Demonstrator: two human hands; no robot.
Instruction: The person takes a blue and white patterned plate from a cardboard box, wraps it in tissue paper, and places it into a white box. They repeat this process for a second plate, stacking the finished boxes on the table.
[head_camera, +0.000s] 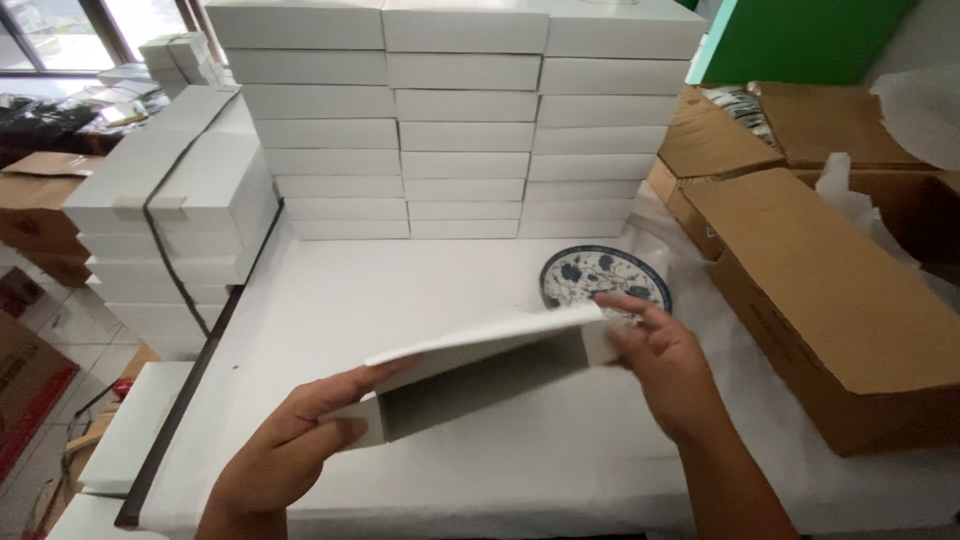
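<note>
Both hands hold a flat white cardboard box (480, 370) above a white-covered table (330, 310). My left hand (290, 440) grips its near left corner, thumb on top. My right hand (660, 365) pinches the far right end, fingers on the upper flap. The box is partly unfolded, its grey inner side showing. Just behind the right hand a round plate (590, 272) with a blue floral pattern lies on the table, part of it hidden by the box and fingers.
Three tall stacks of flat white boxes (465, 130) stand at the table's back. A strapped bundle of white boxes (170, 210) sits at the left. Open brown cartons (820, 300) with white wrapping paper crowd the right side. A green panel (800, 40) rises behind.
</note>
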